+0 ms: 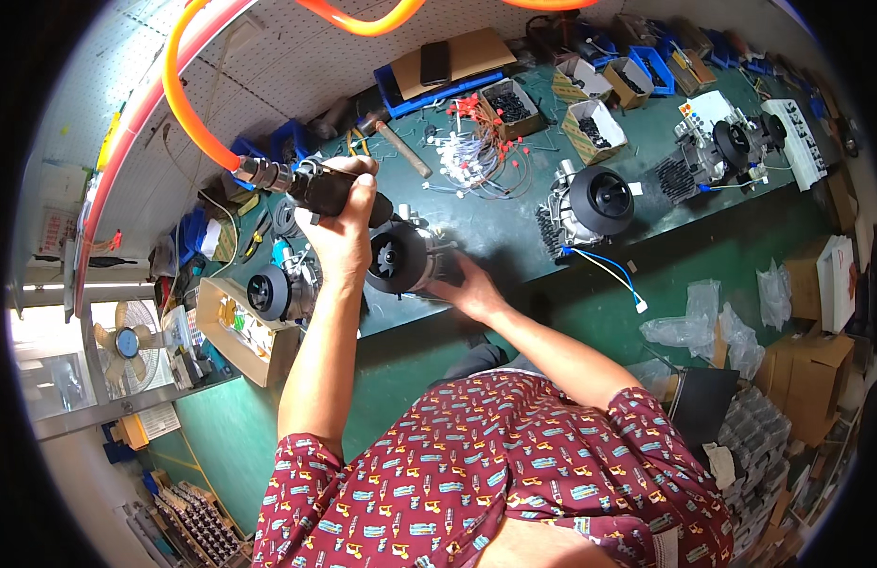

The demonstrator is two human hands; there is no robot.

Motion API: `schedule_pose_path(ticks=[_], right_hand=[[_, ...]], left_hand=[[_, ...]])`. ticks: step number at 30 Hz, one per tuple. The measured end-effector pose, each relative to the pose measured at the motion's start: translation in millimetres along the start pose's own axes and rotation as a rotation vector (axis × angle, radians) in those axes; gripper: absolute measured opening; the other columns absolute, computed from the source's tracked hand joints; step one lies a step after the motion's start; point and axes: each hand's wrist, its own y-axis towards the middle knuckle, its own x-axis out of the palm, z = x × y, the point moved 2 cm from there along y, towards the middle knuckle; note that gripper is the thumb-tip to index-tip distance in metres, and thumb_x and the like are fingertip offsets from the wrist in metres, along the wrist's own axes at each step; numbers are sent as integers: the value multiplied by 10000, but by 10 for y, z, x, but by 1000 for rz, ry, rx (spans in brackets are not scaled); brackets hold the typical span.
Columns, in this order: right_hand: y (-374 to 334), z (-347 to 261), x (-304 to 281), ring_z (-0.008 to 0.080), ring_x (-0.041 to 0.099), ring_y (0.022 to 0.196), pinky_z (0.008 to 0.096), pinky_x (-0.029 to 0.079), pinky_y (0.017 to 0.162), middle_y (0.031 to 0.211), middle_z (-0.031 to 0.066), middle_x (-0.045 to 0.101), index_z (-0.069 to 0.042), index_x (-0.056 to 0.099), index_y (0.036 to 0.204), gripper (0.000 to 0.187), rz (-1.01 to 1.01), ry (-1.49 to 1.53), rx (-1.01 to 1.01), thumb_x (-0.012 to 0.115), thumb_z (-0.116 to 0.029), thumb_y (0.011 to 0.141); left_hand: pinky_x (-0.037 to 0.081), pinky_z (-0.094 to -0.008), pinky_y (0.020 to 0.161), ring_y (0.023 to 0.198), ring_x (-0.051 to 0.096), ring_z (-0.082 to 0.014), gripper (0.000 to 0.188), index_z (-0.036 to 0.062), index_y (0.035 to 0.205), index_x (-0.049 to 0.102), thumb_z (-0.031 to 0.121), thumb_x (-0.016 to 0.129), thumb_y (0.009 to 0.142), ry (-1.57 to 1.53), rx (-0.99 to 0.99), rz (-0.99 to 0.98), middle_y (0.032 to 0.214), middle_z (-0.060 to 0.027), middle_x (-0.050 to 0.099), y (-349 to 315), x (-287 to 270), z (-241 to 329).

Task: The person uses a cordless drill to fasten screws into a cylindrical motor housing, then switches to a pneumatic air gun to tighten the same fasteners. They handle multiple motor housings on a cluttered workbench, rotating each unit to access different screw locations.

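My left hand is wrapped round a black air-powered screwdriver, fed by an orange hose. The tool lies slantwise, its front end pointing right, just above a metal motor unit with a round black fan housing. Whether its tip touches the unit cannot be made out. On the unit's right side, my right hand grips it, the fingertips partly in shadow. A similar fan motor stands left of my left forearm, partly hidden by it.
On the green bench to the right stand another fan motor with blue and white leads and further units. A bundle of wires, a wooden-handled hammer and boxes of black parts lie behind. A carton stands left.
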Motion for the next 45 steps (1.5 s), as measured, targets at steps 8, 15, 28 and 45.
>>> schedule_pose_path(ticks=[8, 15, 28, 45], right_hand=[[198, 53, 333, 178, 624, 1057, 352, 521, 926, 1167, 90, 647, -27, 494, 1332, 724, 134, 126, -137, 904, -223, 768], [127, -207, 284, 163, 582, 995, 330, 502, 871, 1100, 74, 592, -37, 494, 1255, 649, 136, 238, -227, 900, -134, 758], [135, -47, 337, 149, 600, 1107, 331, 513, 958, 1231, 69, 621, -50, 428, 1417, 708, 71, 201, -246, 851, -156, 859], [95, -120, 357, 175, 593, 1175, 340, 500, 1016, 1270, 96, 604, -22, 409, 1414, 751, 58, 168, -231, 865, -135, 828]], left_hand=[[547, -343, 892, 958, 696, -183, 218, 5, 1058, 692, -19, 728, 845, 24, -26, -32, 1032, -103, 737, -8, -25, 16], [536, -325, 871, 963, 672, -167, 224, 37, 1037, 653, -54, 712, 841, 68, -96, -186, 1047, -104, 726, -68, 43, 31], [572, -345, 844, 880, 689, -180, 212, 35, 959, 608, -83, 713, 818, -29, -163, -172, 906, -75, 683, -59, 194, -7], [496, -240, 652, 704, 601, -68, 164, -12, 1028, 730, -21, 705, 867, 95, 51, -170, 852, -6, 667, 148, -100, 662]])
